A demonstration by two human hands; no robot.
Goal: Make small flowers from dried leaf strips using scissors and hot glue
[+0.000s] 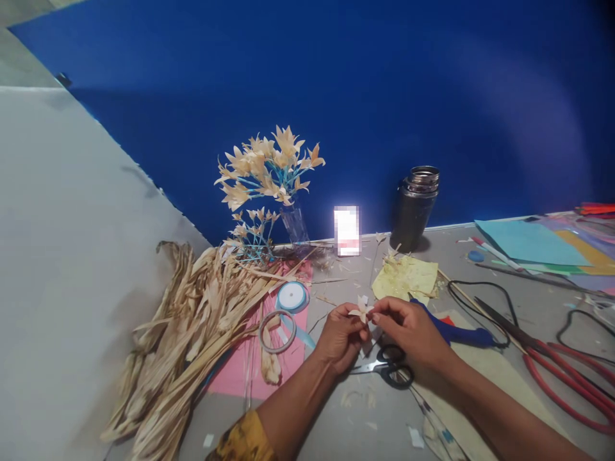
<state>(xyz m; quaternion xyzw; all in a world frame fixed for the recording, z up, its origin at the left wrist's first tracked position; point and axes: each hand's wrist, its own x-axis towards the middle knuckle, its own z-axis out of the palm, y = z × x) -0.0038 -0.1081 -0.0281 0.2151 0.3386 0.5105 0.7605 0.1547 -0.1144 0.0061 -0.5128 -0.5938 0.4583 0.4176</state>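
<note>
Between my hands is a small cream flower (361,310) that looks made of dried husk, its petals spread. My left hand (342,336) pinches it from below and the left. The fingertips of my right hand (403,326) close on a petal at its right side. Just under my hands lie small black-handled scissors (394,367), partly hidden by my left wrist. A blue glue gun (459,333) lies beside my right hand. To the left are a roll of pale blue ribbon (292,296) and a tape ring (277,331).
A large bundle of dried husks (192,339) covers the left side, partly over pink paper (235,374). Husk flowers (269,160) stand in a glass vase (294,224) at the back. A dark flask (416,211) and large red-handled shears (567,365) are on the right.
</note>
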